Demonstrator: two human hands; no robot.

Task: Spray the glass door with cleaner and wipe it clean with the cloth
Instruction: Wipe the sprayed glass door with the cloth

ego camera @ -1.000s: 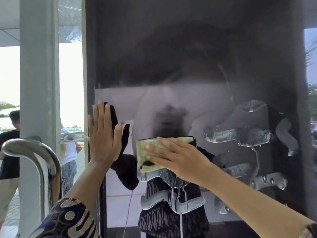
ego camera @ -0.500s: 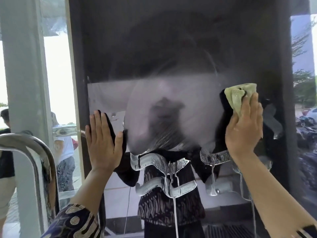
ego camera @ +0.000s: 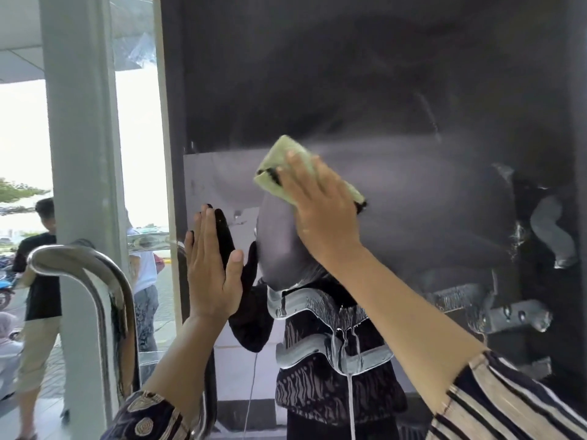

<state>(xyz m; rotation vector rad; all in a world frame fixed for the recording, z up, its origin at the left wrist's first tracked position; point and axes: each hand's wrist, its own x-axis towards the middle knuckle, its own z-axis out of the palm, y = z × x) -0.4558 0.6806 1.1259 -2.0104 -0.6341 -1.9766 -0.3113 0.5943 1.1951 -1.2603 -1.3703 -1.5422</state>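
Observation:
The glass door [ego camera: 413, 90] fills the view, dark and reflective, with a hazy wiped patch in the middle and streaks of white foam [ego camera: 317, 300] running down below it. My right hand [ego camera: 320, 211] presses a folded pale green cloth [ego camera: 286, 157] flat on the glass, upper centre. My left hand [ego camera: 211, 268] lies flat on the glass to the left with fingers up and apart, holding nothing. No spray bottle is in view.
A curved steel door handle [ego camera: 85, 274] stands at lower left beside a grey door frame post [ego camera: 79, 122]. Through the glass on the left, people stand outside [ego camera: 41, 281]. More foam smears [ego camera: 514, 315] sit at the right.
My right hand has swept the cloth from the right side of the glass to the upper centre-left. My left hand has stayed flat on the glass.

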